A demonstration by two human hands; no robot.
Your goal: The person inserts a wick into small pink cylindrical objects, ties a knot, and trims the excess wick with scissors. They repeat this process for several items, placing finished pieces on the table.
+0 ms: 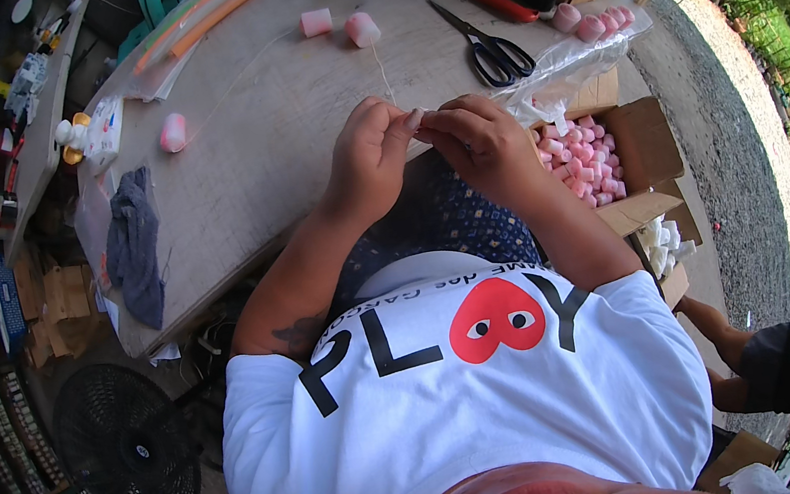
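My left hand (368,157) and my right hand (481,142) meet at the table's near edge, fingertips pinched together. A thin pale string (383,72) runs down into them from a pink-and-white cylinder (362,29). Whatever else sits between the fingertips is hidden. Left of that cylinder lies a second pink cylinder (316,23). Another pink cylinder (173,133) rests farther left, with a string trailing from it across the table. Black-handled scissors (488,47) lie beyond my right hand.
A cardboard box (648,146) of small pink cylinders stands to the right. Several more pink cylinders (591,25) sit on plastic behind it, near a red-handled tool (494,1). A grey cloth (133,248) and a bag of orange strips (207,21) lie left. A fan (131,451) stands lower left; another person's arm (719,328) shows at right.
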